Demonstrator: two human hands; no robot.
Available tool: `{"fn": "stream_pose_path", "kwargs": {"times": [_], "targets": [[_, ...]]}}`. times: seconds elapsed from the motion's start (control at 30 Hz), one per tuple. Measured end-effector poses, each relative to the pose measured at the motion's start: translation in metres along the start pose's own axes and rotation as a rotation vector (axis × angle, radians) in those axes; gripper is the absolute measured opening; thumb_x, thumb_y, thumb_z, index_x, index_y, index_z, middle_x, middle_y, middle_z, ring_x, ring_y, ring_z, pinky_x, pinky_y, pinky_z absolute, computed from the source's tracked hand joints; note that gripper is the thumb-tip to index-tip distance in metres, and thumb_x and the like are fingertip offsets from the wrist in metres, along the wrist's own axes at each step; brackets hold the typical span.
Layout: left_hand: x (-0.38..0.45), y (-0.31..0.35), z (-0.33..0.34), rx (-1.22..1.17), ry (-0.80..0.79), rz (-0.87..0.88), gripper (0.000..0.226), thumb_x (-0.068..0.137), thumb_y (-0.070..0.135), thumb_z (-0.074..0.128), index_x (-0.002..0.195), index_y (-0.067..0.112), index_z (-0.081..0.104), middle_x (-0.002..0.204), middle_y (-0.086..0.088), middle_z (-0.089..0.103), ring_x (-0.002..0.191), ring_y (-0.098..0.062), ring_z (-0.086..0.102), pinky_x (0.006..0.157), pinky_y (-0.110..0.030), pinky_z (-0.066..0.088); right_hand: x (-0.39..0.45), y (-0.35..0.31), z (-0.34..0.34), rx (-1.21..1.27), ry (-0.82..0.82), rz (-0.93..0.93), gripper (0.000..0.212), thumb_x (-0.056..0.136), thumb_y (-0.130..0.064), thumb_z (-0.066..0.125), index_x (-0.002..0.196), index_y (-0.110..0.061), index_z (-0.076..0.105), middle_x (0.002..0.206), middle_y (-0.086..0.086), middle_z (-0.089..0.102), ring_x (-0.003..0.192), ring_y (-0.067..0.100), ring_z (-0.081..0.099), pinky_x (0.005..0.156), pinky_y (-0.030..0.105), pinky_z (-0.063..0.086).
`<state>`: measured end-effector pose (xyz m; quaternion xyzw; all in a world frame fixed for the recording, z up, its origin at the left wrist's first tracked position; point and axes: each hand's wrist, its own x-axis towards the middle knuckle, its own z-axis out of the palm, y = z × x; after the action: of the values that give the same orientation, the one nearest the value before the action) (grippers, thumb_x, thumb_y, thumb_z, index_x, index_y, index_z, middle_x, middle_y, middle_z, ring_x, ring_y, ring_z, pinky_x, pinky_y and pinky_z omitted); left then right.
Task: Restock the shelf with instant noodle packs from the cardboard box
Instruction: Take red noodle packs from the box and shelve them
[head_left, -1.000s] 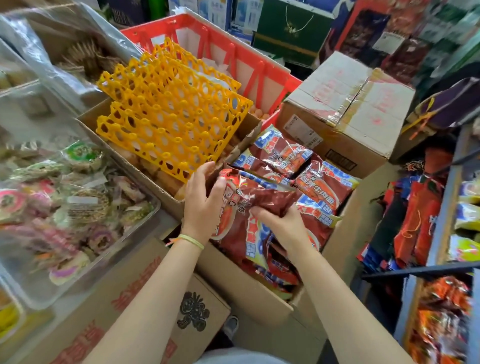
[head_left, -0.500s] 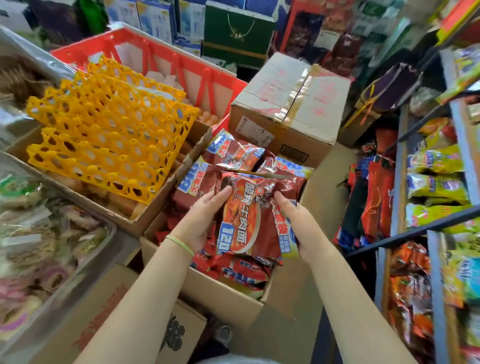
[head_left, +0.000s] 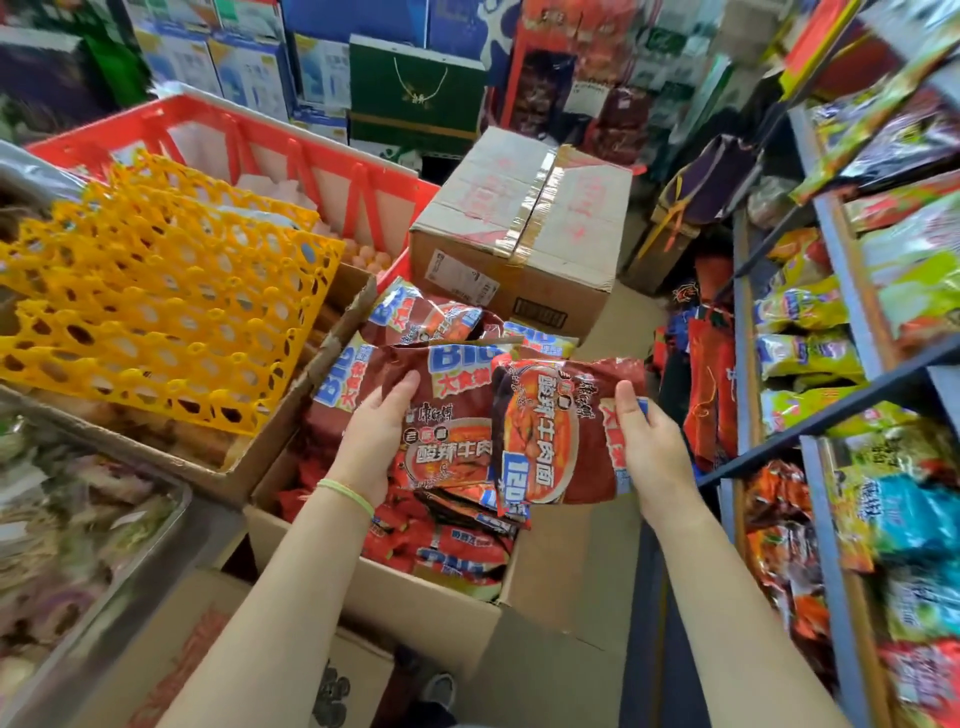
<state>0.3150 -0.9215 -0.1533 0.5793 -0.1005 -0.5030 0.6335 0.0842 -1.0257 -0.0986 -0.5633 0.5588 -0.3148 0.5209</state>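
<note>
An open cardboard box in the middle holds several dark red instant noodle packs. My left hand holds one red noodle pack by its left side, just above the box. My right hand grips a second red noodle pack by its right edge, lifted over the box's right side. The two packs overlap in the middle. The shelf with blue-grey rails stands at the right, stocked with green, red and orange packs.
Yellow egg trays lie on a box at the left, with a red crate behind. A taped cardboard box stands beyond the open one. A metal tray of wrapped snacks is at lower left. A narrow aisle floor runs beside the shelf.
Both hands have lifted the packs out of the box and spread them apart, one pack per hand. My view has swung right toward the shelf.
</note>
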Motion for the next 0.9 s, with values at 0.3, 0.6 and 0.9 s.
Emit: {"fn": "stream_pose_path", "kwargs": {"times": [0.3,0.6,0.9], "targets": [[-0.011,0.017,0.029,0.313,-0.268,-0.085,0.034,0.093,0.050,0.059,0.118,0.028,0.063,0.115,0.012,0.070,0.109,-0.016,0.065,0.106,-0.043,0.046,-0.006,-0.053,0.009,-0.398,-0.383,-0.301,0.070,0.090,-0.063,0.056,0.077,0.005,0.059,0.072,0.025,0.066,0.061,0.030,0.062,0.062,0.042,0.051],[-0.048,0.018,0.084,0.223,-0.677,-0.202,0.038,0.084,0.043,0.060,0.118,0.027,0.066,0.110,-0.006,0.074,0.100,-0.023,0.072,0.089,-0.039,0.055,-0.011,-0.045,-0.009,-0.700,-0.143,-0.530,0.047,0.096,-0.057,0.050,0.065,-0.024,0.062,0.073,-0.003,0.053,0.069,0.012,0.056,0.062,0.041,0.047],[-0.060,-0.001,0.155,0.209,-0.713,-0.244,0.054,0.077,0.026,0.077,0.124,0.005,0.059,0.104,-0.021,0.073,0.086,-0.033,0.073,0.080,-0.044,0.060,-0.027,-0.030,-0.115,-0.687,0.351,-0.405,0.068,0.092,-0.059,0.056,0.145,-0.020,0.040,0.135,0.008,0.047,0.128,0.021,0.042,0.105,0.037,0.036]]}}
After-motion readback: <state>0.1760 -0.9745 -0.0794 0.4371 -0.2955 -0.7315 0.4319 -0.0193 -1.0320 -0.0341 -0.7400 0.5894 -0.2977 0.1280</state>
